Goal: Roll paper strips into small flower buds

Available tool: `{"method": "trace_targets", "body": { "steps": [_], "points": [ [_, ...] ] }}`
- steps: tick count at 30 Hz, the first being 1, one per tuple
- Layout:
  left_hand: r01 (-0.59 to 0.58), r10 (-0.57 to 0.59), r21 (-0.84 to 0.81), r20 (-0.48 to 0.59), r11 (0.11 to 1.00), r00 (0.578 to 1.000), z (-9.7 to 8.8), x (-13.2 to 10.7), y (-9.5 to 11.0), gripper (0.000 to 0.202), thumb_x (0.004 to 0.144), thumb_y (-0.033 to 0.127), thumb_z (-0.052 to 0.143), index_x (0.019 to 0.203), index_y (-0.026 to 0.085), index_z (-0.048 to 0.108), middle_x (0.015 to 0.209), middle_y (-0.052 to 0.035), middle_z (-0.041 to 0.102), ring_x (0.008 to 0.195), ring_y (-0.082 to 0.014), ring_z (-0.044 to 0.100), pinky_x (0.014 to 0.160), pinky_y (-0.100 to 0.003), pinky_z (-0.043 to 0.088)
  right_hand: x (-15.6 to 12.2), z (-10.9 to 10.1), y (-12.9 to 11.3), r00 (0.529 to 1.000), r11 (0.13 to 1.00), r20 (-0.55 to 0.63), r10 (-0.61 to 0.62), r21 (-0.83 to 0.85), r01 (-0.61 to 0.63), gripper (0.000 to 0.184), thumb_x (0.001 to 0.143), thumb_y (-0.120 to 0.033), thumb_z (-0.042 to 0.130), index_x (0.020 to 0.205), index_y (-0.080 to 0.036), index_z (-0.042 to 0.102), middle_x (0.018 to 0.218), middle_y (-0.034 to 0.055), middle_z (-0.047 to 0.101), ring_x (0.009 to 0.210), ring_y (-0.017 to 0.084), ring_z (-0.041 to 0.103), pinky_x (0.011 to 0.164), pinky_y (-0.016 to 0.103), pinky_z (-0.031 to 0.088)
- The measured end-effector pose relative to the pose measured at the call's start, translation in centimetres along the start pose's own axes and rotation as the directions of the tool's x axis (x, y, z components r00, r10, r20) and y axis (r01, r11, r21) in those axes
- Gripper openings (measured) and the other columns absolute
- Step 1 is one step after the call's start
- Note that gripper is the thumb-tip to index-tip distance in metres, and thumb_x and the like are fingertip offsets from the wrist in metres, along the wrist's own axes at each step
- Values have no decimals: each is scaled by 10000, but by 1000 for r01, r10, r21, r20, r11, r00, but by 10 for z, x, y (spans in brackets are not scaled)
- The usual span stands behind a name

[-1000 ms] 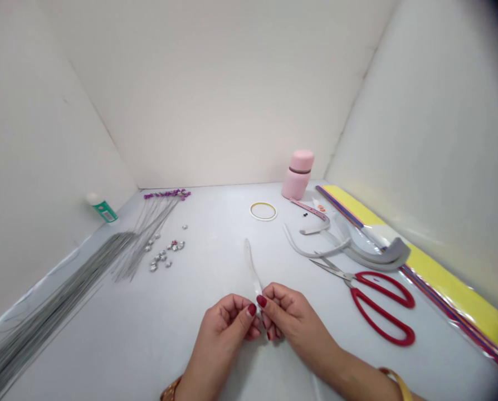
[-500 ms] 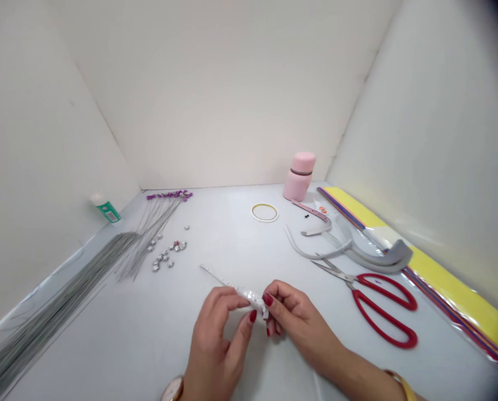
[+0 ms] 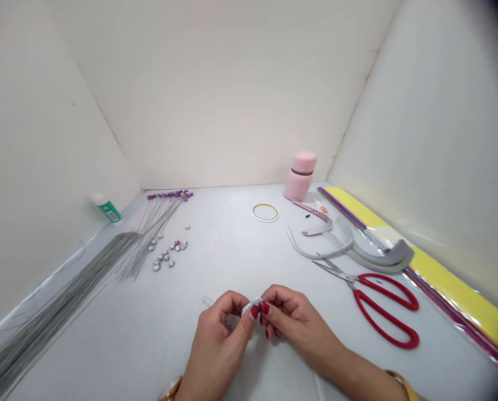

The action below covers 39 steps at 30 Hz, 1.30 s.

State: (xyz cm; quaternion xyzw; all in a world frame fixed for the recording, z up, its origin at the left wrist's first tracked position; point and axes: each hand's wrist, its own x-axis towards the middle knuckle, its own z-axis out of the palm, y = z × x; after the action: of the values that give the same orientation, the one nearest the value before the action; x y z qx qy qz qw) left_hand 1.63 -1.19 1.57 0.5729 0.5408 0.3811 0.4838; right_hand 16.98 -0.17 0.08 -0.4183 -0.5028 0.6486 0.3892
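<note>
Silver and shiny, a narrow strip (image 3: 249, 307) sits low in the centre of the frame. Most of it is rolled into a small coil, and a short loose tail trails off to the left. The left hand (image 3: 219, 337) and the right hand (image 3: 293, 323) both pinch the coil, thumbs and fingertips closed tight on it just above the grey table (image 3: 119, 334).

The coil looks springy. If either pinch slackens, it would likely unwind or drop onto the pale surface, where it would be hard to spot. Red-handled scissors (image 3: 382, 306) lie just right of the right wrist, blades slightly parted, so a sideways sweep of that arm could knock them.

White walls close in the upper left, top and right of the frame. A bundle of thin wires (image 3: 57, 306) runs along the lower left edge, with small silver rolled pieces (image 3: 165, 255) above the hands to the left. Bare table lies between the hands and a tape ring (image 3: 265, 212) in the centre.
</note>
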Motion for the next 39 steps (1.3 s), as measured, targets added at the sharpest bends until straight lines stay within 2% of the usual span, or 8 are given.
{"method": "trace_targets", "body": {
  "steps": [3,7,12,17,22,26,33,39],
  "points": [
    [119,-98,-170,124,978,987,-2,1,4,342,805,390,472,571,157,558,542,-17,603,553,-132,524,563,-211,394,1,-1,0,999,997,-27,41,69,-39,256,786,-389,559,718,-146,525,596,-24,536,479,68,453,482,195,327],
    [281,-191,-141,454,949,871,-2,-1,4,346,768,401,521,530,152,558,479,3,574,447,-96,466,489,-192,362,2,-3,0,995,982,-61,84,173,-72,282,776,-421,559,696,-160,488,598,-31,536,458,61,447,457,183,307],
    [266,-219,-74,385,961,897,-1,4,-4,341,756,423,504,540,159,514,471,30,507,423,-96,447,466,-204,367,3,-2,2,995,987,-38,89,141,-83,298,771,-438,555,697,-158,487,537,-52,507,430,57,429,454,184,302],
    [-35,-11,159,280,987,960,1,-1,-3,207,757,369,533,691,173,533,624,1,567,560,-136,487,528,-228,373,3,-1,2,994,991,-84,68,125,-58,274,788,-407,546,696,-156,483,544,-53,502,426,53,421,448,185,301],
    [-436,167,493,498,753,851,13,-9,-13,353,577,256,710,907,179,613,934,-103,597,854,-266,509,759,-375,378,5,-2,3,989,986,-122,84,156,-64,272,777,-415,553,703,-165,478,550,-54,505,410,51,406,425,181,288],
    [-498,159,510,569,701,807,20,-10,-19,182,642,197,647,821,163,644,867,-119,621,837,-279,531,729,-390,388,5,-3,4,988,987,-128,87,145,-68,276,774,-418,558,697,-165,480,541,-54,503,401,51,401,416,179,284],
    [19,-24,28,182,999,983,5,2,-13,49,756,192,532,726,169,564,664,-15,609,620,-149,544,586,-248,414,4,-3,5,993,999,-110,31,37,-27,254,813,-402,512,729,-163,494,564,-49,501,446,59,424,458,187,319],
    [147,-112,-262,144,954,983,0,11,-11,132,730,260,610,741,134,573,676,-37,639,652,-158,581,606,-252,426,1,-2,5,1000,994,10,-12,-110,13,243,808,-393,519,751,-157,529,596,-34,504,497,83,461,498,210,361]
  ]
}}
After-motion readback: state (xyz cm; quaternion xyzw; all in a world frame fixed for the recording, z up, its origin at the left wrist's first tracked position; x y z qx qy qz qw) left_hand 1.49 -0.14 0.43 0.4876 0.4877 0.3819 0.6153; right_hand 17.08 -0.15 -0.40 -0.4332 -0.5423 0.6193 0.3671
